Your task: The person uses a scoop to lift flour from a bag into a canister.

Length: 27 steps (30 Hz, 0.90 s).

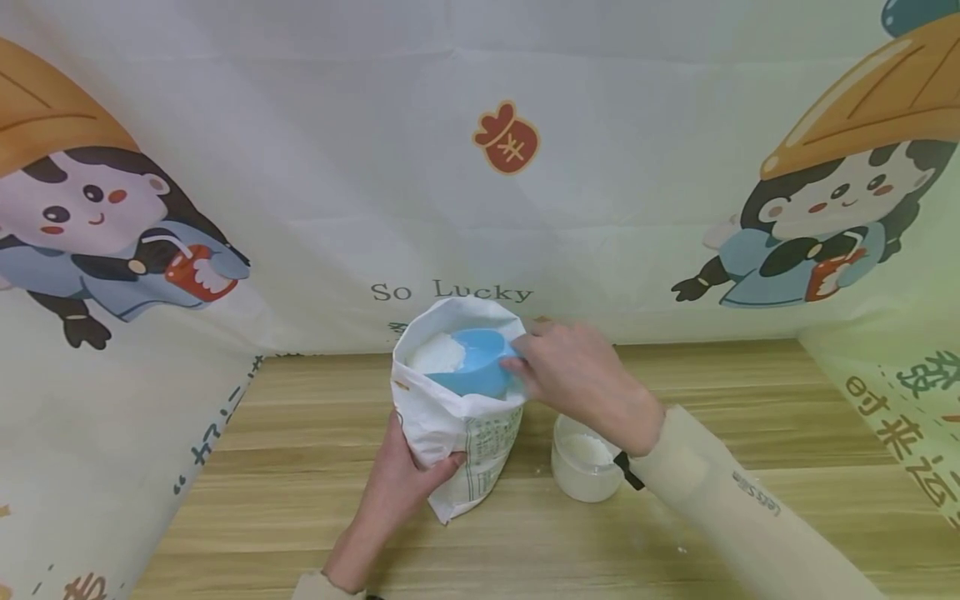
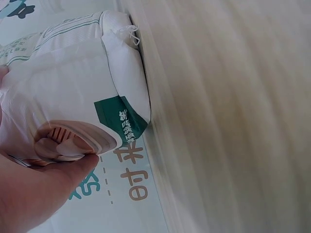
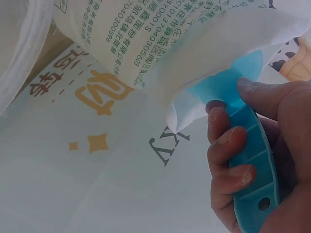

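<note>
An open white flour bag (image 1: 491, 454) stands on the table, its mouth facing up with white flour (image 1: 433, 357) inside. My left hand (image 1: 411, 477) grips the bag low on its near left side, the thumb across its front; in the left wrist view the thumb presses over a printed picture on the bag (image 2: 63, 92). With my right hand (image 1: 581, 371) I hold a blue scoop (image 1: 480, 382) by its handle, fingers curled round the ridged handle (image 3: 252, 167) in the right wrist view. The scoop's bowl is inside the bag's mouth, against the flour.
A clear round jar (image 1: 585, 482) with white powder in it stands right of the bag, partly under my right forearm. White specks lie on the wooden table (image 1: 300, 450) near it. A printed cloth (image 1: 360, 167) hangs behind and along both sides.
</note>
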Tool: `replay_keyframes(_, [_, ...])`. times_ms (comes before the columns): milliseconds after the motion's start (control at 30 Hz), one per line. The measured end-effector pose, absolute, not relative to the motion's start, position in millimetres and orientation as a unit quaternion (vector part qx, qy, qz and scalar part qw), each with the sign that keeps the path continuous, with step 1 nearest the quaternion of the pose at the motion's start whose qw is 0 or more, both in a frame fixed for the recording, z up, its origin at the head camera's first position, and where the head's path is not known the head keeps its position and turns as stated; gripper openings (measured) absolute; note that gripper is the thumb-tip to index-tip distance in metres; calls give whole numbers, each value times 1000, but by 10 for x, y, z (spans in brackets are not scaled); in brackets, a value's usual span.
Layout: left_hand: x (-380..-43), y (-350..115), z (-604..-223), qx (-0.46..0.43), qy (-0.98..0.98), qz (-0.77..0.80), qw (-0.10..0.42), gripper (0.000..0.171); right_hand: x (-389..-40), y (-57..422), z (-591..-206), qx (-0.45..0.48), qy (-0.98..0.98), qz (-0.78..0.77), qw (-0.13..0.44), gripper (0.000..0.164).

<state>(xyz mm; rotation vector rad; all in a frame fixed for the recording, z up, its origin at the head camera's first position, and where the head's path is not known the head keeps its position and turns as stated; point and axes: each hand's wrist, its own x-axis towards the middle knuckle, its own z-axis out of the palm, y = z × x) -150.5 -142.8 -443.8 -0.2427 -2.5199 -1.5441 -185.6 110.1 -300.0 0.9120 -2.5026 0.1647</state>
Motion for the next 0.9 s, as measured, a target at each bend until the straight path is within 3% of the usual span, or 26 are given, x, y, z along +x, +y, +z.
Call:
replay_keyframes(333, [-1505, -1433, -4442, -78, -848, -518, 85, 91, -1828, 1182, -3107, 339, -900, 104, 254, 24])
replay_keyframes(667, [-1506, -1430, -4446, -78, -848, -517, 89, 91, -1825, 1257, -3202, 332, -895, 134, 265, 31])
replay_keyframes(900, [-1507, -1429, -4448, -74, -851, -512, 91, 90, -1822, 1326, -3267, 324, -892, 162, 271, 19])
